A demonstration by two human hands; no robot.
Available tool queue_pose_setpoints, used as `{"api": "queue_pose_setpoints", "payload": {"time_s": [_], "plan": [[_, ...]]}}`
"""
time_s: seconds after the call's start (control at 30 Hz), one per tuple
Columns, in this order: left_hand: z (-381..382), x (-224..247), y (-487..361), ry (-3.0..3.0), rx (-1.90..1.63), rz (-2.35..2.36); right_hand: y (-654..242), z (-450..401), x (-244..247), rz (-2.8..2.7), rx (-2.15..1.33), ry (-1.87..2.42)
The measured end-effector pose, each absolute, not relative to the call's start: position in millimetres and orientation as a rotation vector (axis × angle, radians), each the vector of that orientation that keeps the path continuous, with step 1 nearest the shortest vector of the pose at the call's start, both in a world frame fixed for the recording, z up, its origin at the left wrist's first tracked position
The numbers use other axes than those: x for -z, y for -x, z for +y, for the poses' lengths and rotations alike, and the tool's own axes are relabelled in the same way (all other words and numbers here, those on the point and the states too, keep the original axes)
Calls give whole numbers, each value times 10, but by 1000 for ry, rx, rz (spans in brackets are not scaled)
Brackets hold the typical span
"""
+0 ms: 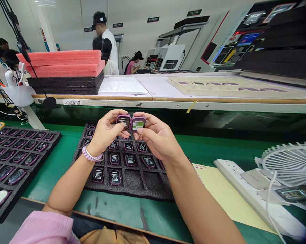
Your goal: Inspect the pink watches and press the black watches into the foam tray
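Note:
Between the thumb and fingers of my left hand [109, 130] is a purple-framed smartwatch body [123, 121], its dark screen lit with white text. A second purple smartwatch body [138, 123], showing a green and white picture, is pinched in my right hand [156, 135]. The two watches are side by side, screens facing me, above a black foam tray [132, 193]. Several similar watches, such as one smartwatch [114, 177], lie in its pockets with text on their screens. Two front pockets have no watch in them. My forearms and hands hide parts of the tray.
Left of me lies another foam tray [47, 144] of watches. A power strip [234, 173] and a white fan [290, 162] stand on the right by a yellow sheet [219, 193]. Pink foam sheets [64, 64] and a cream tray [206, 86] rest on the shelf. People work beyond.

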State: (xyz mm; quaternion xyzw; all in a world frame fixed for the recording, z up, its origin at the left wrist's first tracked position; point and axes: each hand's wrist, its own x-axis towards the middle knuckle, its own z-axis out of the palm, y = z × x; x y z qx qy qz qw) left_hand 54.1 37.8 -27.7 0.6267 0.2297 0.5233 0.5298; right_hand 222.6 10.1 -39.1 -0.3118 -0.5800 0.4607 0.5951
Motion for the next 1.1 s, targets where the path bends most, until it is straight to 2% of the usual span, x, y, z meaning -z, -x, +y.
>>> {"api": "queue_pose_setpoints", "payload": {"time_s": [1.1], "plan": [[362, 290, -537, -1412, -1163, 468, -2211, 160, 430, -1200, -1102, 700]]}}
